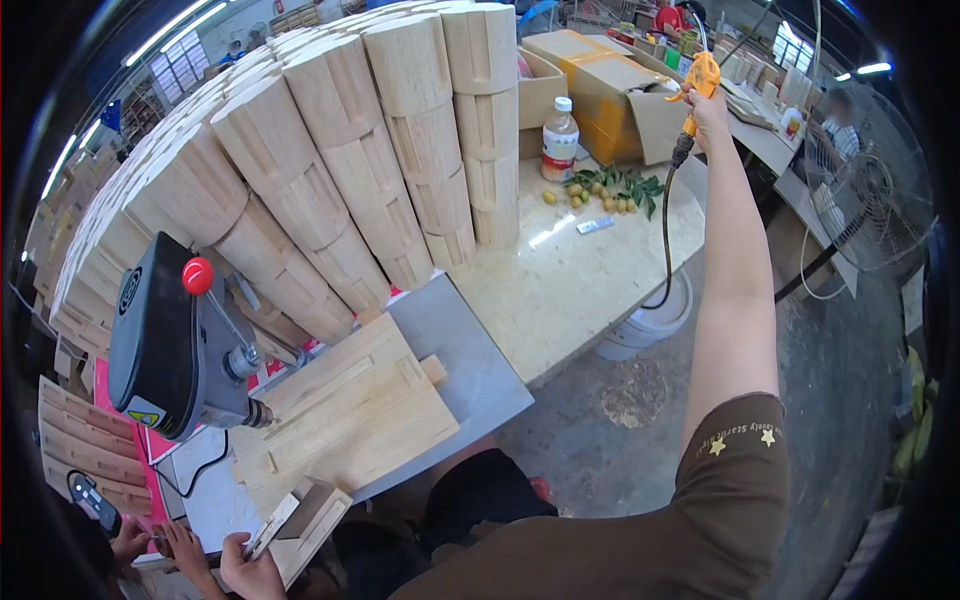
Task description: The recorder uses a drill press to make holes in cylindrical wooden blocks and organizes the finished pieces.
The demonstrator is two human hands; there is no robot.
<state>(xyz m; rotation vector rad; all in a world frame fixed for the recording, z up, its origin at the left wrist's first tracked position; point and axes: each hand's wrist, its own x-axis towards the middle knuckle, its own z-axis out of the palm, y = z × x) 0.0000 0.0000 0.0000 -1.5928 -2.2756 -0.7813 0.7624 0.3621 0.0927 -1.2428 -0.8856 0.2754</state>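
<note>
My right arm stretches up to the right, and my right hand (712, 118) grips an orange air blow gun (703, 75) high over the table's far corner. A black hose (668, 200) hangs from it. At the lower left, my left hand (250, 572) is closed on a pale wooden block (318, 525) with a recess and slots. Just beyond that block, a flat wooden jig board (365, 410) with strips on it lies on a grey plate (490, 370). A black drill press head (165, 335) with a red-knobbed lever (197, 276) stands over the board's left side.
Tall stacks of curved wooden pieces (350, 150) rise behind the drill. A bottle (560, 140), yellow fruit with leaves (615, 190) and cardboard boxes (600, 90) stand at the back. A bucket (650, 320) and a fan (870, 175) are right. Another person's hands (182, 550) are lower left.
</note>
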